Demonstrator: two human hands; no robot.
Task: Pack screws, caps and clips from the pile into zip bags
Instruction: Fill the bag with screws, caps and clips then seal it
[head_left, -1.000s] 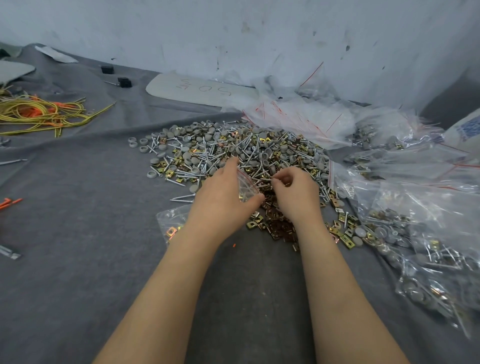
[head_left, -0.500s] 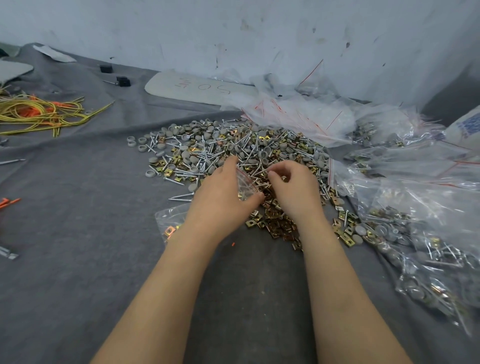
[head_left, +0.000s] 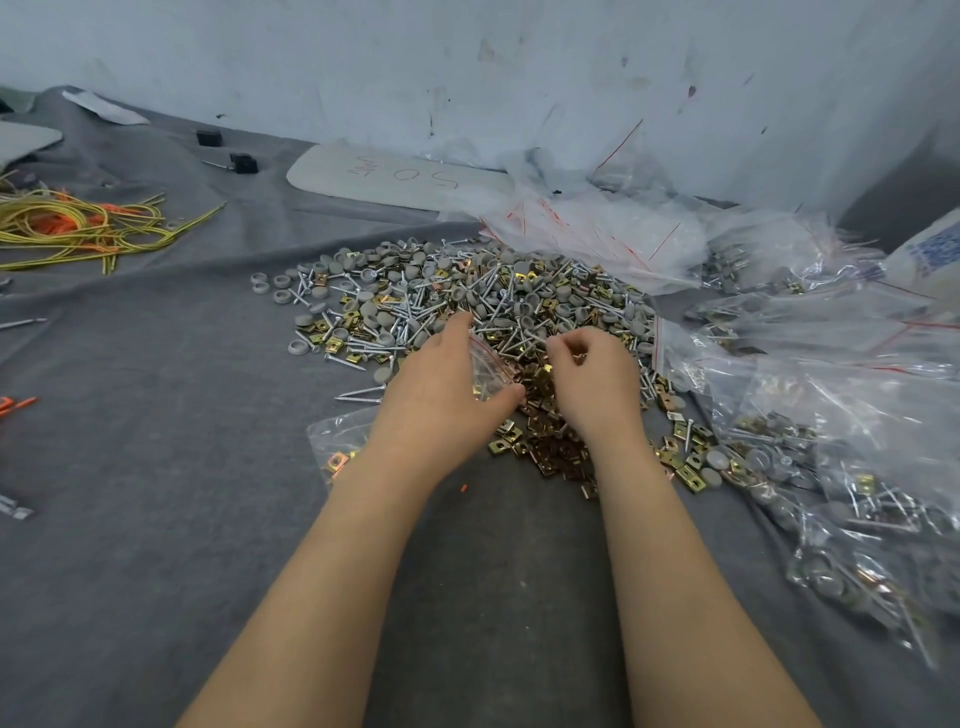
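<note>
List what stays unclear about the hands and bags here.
- Head view: what the right hand pinches, if anything; its curled fingers hide it.
- Head view: contents of the zip bag; the left hand covers most of it.
- Head view: the second bag; the left forearm covers part.
- Head view: the printed pack; cut off by the right edge.

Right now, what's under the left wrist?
A clear zip bag lies flat on the grey cloth, a gold clip showing inside. The left forearm covers the rest, so other contents are hidden. The left hand holds a second bag.
</note>
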